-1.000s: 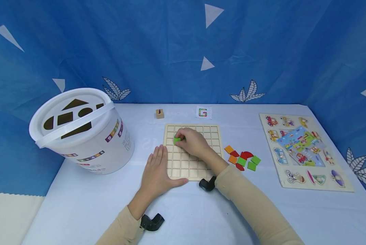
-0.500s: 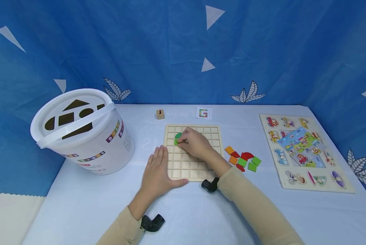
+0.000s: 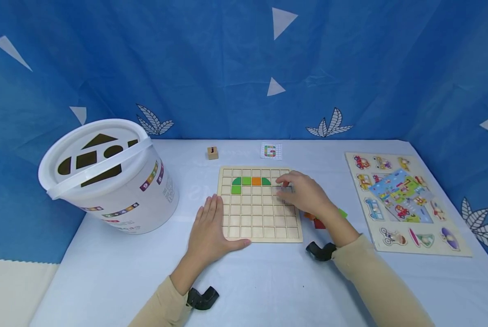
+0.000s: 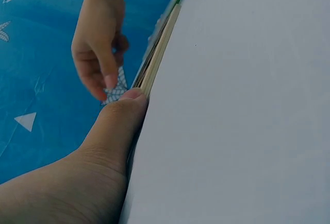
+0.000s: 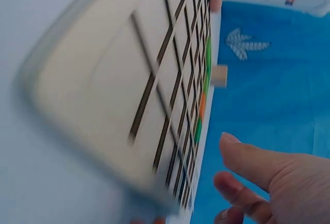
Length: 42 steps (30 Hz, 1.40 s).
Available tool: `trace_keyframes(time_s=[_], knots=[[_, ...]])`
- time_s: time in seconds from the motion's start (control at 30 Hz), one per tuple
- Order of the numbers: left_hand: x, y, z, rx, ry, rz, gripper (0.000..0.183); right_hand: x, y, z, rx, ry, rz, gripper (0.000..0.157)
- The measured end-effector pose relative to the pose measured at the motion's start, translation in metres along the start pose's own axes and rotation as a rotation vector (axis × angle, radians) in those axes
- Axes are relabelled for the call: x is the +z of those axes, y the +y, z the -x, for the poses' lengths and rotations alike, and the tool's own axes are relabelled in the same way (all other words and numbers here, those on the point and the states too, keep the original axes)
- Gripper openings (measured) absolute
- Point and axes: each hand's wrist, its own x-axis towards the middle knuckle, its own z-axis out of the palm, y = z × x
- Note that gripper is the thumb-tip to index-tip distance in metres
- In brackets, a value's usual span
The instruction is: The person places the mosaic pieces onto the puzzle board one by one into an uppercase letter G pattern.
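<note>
1. The right hand hovers over the right edge of the square pale wooden grid board; its fingers are loosely curled, and the head view seems to show nothing pinched between them, though the fingertips are small there and the right-wrist view is blurred.
2. The left hand lies flat at the board's left front corner, fingers straight and close together along the left edge, the thumb pressing against the front edge.
3. On the board, in its second row from the far edge, sit a green quarter-round tile, a green square tile, an orange square tile and a second green quarter-round tile, touching in a line; one more green square sits just below the left end.
4. The board lies at the middle of the pale blue worktop.
5. Just beside the board's right edge, partly hidden by the right wrist, lies a small heap of loose orange, red and green tiles.
6. Near the far edge stand a small wooden cube and a small pattern card.
7. At the left edge lies a tilted white plastic shape-sorter bucket; along the right edge lies a wooden vehicle picture puzzle.
</note>
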Motion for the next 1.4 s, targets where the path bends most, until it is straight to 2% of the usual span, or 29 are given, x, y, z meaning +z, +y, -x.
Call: trace_keyframes(time_s=[0.13,0.27,0.4,0.6,0.8,1.03,1.4], knots=[[0.000,0.000,0.000,-0.002,-0.003,0.004,0.141,-0.012,0.023,0.013,0.103,-0.013,0.054,0.044],[0.000,0.000,0.000,0.001,0.002,0.004,0.141,-0.016,0.040,0.023,0.161,-0.027,0.095,0.050],[-0.001,0.001,0.001,0.003,0.003,0.012,0.140,-0.014,0.049,0.029,0.166,-0.028,0.102,0.049],[-0.001,0.001,0.001,-0.002,0.007,0.020,0.141,-0.008,0.053,0.030,0.178,-0.013,0.046,0.033],[0.001,0.001,0.001,0.003,0.014,0.012,0.141,-0.012,0.054,0.027,0.118,-0.046,-0.030,0.021],[0.001,0.000,0.000,0.004,0.016,0.014,0.140,-0.007,0.036,0.011,0.043,-0.055,-0.149,0.026],[0.000,-0.001,0.000,-0.001,-0.007,-0.002,0.140,0.038,-0.025,-0.017,-0.108,-0.113,-0.282,0.022]])
